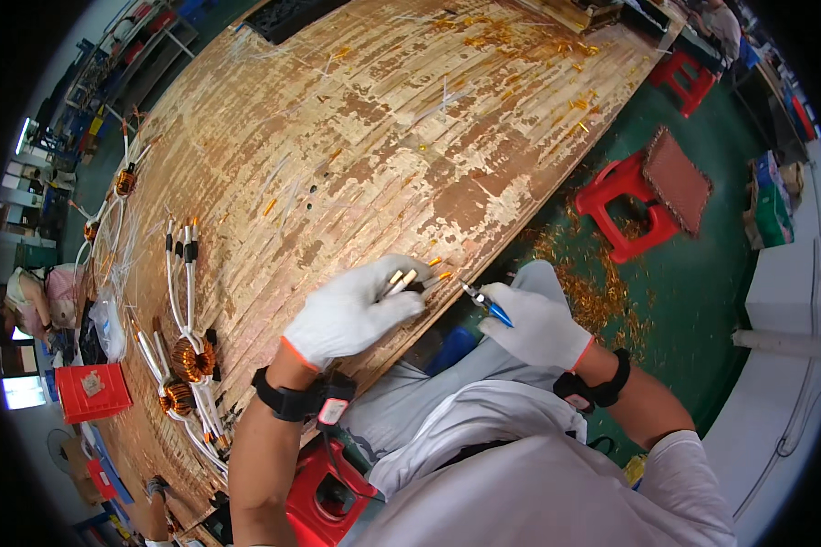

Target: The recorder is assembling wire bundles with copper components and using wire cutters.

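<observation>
My left hand [360, 310], in a white glove, is closed around a small bunch of white-sleeved wires [401, 282] over the near edge of the worn wooden table [337, 173]. Some of the wire ends are cream; others show orange copper-coloured tips [441, 275]. In a matching glove, my right hand [536, 330] grips blue-handled pliers [494, 310], just off the table edge. Their jaws point up and left toward the copper-coloured tips, and a small gap seems to lie between. My fingers partly hide the wires and the tool's handles.
Copper-wound ring coils [193, 359] with white leads lie along the table's left side, near a red box [93, 392]. Copper-coloured scraps [602, 301] litter the green floor. A red stool [611, 196] with a brown cushion [677, 182] stands right. Other people sit farther off.
</observation>
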Motion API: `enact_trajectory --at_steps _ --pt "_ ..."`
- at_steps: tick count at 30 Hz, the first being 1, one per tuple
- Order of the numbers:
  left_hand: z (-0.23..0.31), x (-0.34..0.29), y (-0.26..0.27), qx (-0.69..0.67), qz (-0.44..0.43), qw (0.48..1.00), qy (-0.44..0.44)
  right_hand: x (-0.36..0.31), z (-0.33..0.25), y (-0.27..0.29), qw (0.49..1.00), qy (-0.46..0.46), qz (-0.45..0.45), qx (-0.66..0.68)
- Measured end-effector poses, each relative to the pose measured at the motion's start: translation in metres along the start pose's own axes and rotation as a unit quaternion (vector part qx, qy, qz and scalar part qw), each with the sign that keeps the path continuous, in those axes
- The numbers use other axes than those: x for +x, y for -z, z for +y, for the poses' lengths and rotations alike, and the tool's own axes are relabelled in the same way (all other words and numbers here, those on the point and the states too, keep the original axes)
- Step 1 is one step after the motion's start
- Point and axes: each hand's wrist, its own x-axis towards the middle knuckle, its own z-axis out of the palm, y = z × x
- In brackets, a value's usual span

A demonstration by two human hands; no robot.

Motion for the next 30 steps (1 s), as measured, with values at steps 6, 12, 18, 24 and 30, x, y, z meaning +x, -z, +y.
enact_trajectory --at_steps 6,12,18,24,30 --pt "-0.012 0.041 -0.034 0.437 0.136 0.888 0.051 0.014 0.012 -0.015 0.999 0.035 0.013 -0.024" --pt "-0.007 0.050 -0.034 0.438 0.113 0.885 0.106 0.013 0.000 -0.006 0.999 0.021 0.015 -0.048" --pt "-0.008 0.023 -0.010 0.304 0.130 0.938 -0.108 0.018 -0.011 0.003 0.977 0.111 0.125 -0.132" --pt "0.009 0.012 -0.011 0.234 0.096 0.967 -0.004 0.032 -0.026 -0.003 0.965 0.153 0.179 -0.113" --pt "0.011 0.011 -0.008 0.256 0.085 0.963 0.005 0.037 -0.035 -0.001 0.946 0.168 0.213 -0.179"
